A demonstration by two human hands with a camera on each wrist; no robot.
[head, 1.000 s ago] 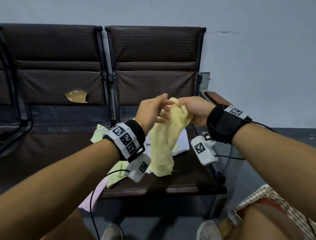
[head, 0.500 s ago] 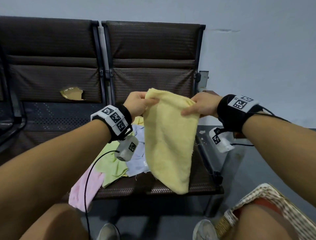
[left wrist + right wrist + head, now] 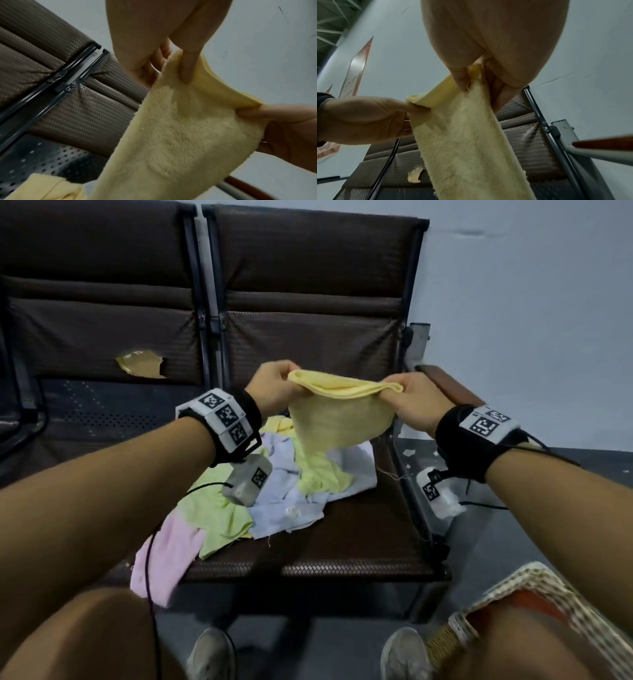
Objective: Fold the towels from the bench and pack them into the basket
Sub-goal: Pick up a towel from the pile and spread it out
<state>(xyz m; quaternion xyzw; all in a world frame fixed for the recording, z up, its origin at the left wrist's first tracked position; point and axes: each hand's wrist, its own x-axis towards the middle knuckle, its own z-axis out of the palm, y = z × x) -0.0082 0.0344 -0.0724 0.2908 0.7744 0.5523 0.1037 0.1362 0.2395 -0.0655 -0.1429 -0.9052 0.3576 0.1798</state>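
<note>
**Yellow towel pinched at both top corners above the bench**

The left hand and right hand each pinch a doubled corner of the yellow towel; its tail trails onto the loose towels on the bench. A slack pinch could let the layers slip apart — or the tail could snag that pile. Only the head view shows the basket; the wrist views show thumbs over the stacked edges.
</note>
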